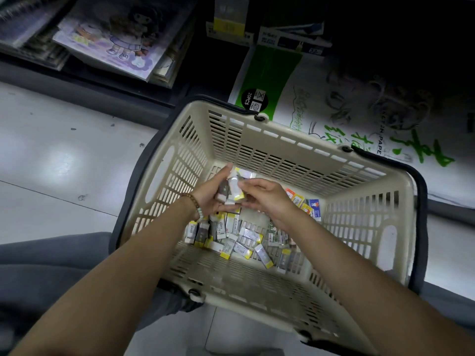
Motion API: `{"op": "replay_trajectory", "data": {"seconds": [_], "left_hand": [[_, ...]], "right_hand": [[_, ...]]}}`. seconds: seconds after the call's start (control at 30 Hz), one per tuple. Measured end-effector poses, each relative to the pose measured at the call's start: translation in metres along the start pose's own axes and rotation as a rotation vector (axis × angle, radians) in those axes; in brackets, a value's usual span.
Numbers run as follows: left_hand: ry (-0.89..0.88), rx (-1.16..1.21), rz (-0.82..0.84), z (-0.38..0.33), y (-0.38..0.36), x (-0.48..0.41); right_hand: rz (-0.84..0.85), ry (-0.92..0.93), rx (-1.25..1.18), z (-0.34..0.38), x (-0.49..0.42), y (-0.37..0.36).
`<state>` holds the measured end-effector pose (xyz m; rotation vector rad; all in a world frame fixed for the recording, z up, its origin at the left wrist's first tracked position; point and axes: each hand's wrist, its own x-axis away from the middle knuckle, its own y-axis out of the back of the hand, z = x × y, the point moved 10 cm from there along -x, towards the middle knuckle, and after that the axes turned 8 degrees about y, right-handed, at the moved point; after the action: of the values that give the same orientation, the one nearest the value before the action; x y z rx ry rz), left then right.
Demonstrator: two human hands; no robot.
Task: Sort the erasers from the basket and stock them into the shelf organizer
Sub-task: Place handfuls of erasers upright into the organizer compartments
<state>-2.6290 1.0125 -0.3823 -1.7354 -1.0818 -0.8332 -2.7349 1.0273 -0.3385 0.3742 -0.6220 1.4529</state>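
Observation:
A beige slotted shopping basket (295, 150) with dark handles stands on the floor below me. Several small boxed erasers (239, 242), white with yellow ends, lie in a heap on its bottom. A few orange and blue packs (309, 204) sit at the right of the heap. My left hand (210, 194) holds a small stack of erasers (232, 188) above the heap. My right hand (264, 196) pinches the top eraser of that stack. The shelf organizer is not in view.
A low dark shelf at the upper left holds illustrated notebooks (113, 39). A big green and white sketch paper pack (321, 104) leans behind the basket. Price-tagged boxes (228, 24) sit above it. Pale tiled floor (64, 150) lies to the left, my grey trouser knee (38, 265) below.

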Motion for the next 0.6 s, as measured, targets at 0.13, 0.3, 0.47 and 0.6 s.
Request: {"op": "replay_trajectory", "data": {"seconds": [0.13, 0.3, 0.47, 0.6], "left_hand": [[-0.033, -0.044, -0.046, -0.002, 0.007, 0.004], [-0.029, -0.014, -0.126, 0.002, 0.027, 0.01], [-0.01, 0.04, -0.126, 0.004, 0.03, 0.007], [0.012, 0.071, -0.146, 0.006, 0.038, 0.0]], "right_hand": [[0.077, -0.036, 0.032, -0.006, 0.008, 0.008], [0.037, -0.168, 0.443, -0.065, 0.019, 0.051], [-0.064, -0.234, 0.505, -0.114, 0.02, 0.058], [-0.002, -0.238, 0.602, -0.126, 0.018, 0.041]]}}
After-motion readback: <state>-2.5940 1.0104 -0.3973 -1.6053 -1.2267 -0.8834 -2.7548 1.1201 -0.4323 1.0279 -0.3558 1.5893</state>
